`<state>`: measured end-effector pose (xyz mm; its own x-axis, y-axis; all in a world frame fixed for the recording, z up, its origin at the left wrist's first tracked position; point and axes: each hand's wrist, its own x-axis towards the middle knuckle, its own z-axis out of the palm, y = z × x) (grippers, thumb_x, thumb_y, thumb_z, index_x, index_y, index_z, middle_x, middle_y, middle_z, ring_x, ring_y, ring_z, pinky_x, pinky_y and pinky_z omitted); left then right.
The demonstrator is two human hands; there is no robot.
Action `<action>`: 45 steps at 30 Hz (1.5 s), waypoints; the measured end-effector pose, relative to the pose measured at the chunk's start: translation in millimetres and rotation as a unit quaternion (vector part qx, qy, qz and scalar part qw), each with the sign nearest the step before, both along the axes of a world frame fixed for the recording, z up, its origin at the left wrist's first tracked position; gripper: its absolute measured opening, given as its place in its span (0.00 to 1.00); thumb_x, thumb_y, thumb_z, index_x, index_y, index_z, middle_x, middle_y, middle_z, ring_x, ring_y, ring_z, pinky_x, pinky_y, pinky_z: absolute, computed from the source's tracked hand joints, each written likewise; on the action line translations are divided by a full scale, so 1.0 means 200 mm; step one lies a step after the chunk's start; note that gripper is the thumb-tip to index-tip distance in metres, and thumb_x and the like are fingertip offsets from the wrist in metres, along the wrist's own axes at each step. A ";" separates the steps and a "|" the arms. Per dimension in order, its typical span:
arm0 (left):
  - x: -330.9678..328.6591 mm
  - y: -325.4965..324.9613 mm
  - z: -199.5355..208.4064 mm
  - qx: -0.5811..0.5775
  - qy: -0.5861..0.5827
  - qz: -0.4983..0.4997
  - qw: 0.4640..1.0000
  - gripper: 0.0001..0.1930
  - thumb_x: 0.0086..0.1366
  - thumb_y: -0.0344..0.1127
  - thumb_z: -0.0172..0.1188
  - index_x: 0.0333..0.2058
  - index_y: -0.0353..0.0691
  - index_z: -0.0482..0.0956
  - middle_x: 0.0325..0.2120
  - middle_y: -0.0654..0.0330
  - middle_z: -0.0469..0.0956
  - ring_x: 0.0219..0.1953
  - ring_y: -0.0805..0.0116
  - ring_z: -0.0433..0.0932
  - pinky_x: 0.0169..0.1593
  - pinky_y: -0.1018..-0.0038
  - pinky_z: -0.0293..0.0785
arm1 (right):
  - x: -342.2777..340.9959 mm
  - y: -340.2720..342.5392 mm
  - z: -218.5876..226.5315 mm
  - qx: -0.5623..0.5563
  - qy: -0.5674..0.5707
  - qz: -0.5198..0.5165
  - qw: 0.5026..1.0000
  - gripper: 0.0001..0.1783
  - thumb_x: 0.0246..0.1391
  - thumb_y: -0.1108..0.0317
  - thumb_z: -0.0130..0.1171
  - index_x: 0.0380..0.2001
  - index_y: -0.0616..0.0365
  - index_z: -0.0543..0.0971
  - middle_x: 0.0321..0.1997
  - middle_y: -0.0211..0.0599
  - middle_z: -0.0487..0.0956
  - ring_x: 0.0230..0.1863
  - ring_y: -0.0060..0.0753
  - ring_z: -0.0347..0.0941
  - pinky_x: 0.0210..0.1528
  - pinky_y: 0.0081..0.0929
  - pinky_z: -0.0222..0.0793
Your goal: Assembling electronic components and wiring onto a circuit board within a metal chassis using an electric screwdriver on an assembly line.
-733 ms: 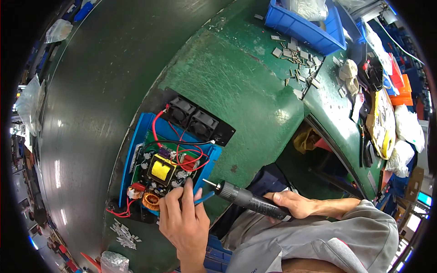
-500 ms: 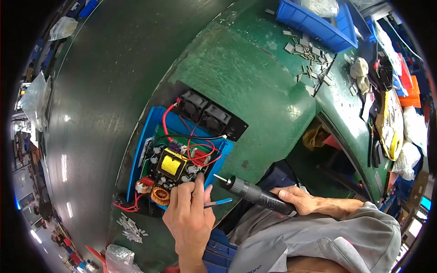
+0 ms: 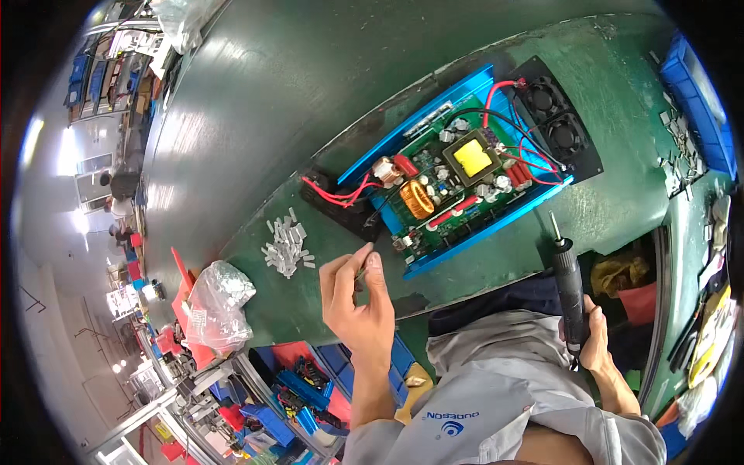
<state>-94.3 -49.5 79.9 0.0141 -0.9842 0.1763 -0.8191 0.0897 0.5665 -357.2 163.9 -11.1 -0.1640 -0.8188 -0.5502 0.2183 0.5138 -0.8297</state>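
Note:
A black electric screwdriver [image 3: 568,291] with a silver bit points up toward the bench, its grip held in my right hand [image 3: 595,341]. My left hand [image 3: 360,306] hovers in front of an open blue metal housing [image 3: 473,232], apart from it. Thumb and fingertips are pinched together; a small dark thing shows between them, too little to name. Inside the housing lies a green circuit board [image 3: 422,159] with a yellow transformer [image 3: 473,157] and a copper-wound coil [image 3: 417,199]. A black end plate with two fans [image 3: 554,116] is at its right end, joined by red and black wires.
Left of my left hand lies a pile of small pale grey pieces [image 3: 287,246]. Beyond it is a clear plastic bag [image 3: 221,302]. A blue bin [image 3: 701,101] and scattered small metal parts [image 3: 682,151] sit at far right. Below the bench edge, a crate holds blue and black parts [image 3: 306,391].
The view has swung left. My left hand has come off the circuit board to the space near the pale pieces; the blue-ended tool beside it no longer shows. The screwdriver now stands more upright.

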 end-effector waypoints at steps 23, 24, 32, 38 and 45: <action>0.54 -0.23 -0.09 -0.007 0.008 -0.137 0.991 0.11 0.75 0.32 0.53 0.45 0.28 0.75 0.39 0.50 0.82 0.39 0.64 0.82 0.46 0.72 0.79 | 0.18 -0.01 0.09 -0.065 -0.021 0.124 0.990 0.30 0.74 0.47 0.36 0.62 0.61 0.67 0.33 0.55 0.80 0.39 0.55 0.79 0.42 0.44 0.72; 0.42 -0.22 -0.06 -0.010 0.032 -0.188 0.982 0.10 0.75 0.31 0.54 0.45 0.27 0.76 0.39 0.51 0.82 0.39 0.65 0.82 0.47 0.73 0.80 | 0.21 0.00 0.06 -0.073 -0.006 0.123 0.990 0.30 0.74 0.47 0.35 0.61 0.64 0.68 0.32 0.56 0.79 0.37 0.57 0.79 0.41 0.46 0.72; 0.01 -0.23 0.01 0.050 0.021 -0.268 0.962 0.09 0.69 0.22 0.60 0.46 0.26 0.80 0.40 0.51 0.82 0.38 0.67 0.82 0.44 0.74 0.81 | 0.31 -0.06 0.05 -0.125 0.064 0.100 0.985 0.29 0.72 0.49 0.42 0.55 0.68 0.71 0.27 0.56 0.79 0.30 0.59 0.77 0.35 0.47 0.72; -0.06 -0.19 0.05 0.022 -0.102 -0.329 0.939 0.08 0.70 0.26 0.58 0.45 0.30 0.83 0.40 0.56 0.82 0.43 0.67 0.82 0.50 0.73 0.78 | 0.33 -0.06 0.04 -0.141 0.116 0.114 0.977 0.28 0.72 0.50 0.43 0.57 0.67 0.70 0.32 0.56 0.79 0.31 0.58 0.77 0.35 0.47 0.73; -0.03 -0.24 0.01 -0.126 -0.267 -0.422 0.857 0.08 0.66 0.24 0.63 0.42 0.36 0.85 0.57 0.56 0.76 0.59 0.56 0.74 0.60 0.59 0.71 | 0.32 -0.06 0.05 -0.144 0.137 0.113 0.974 0.28 0.71 0.50 0.45 0.56 0.66 0.71 0.31 0.54 0.79 0.31 0.56 0.78 0.33 0.47 0.73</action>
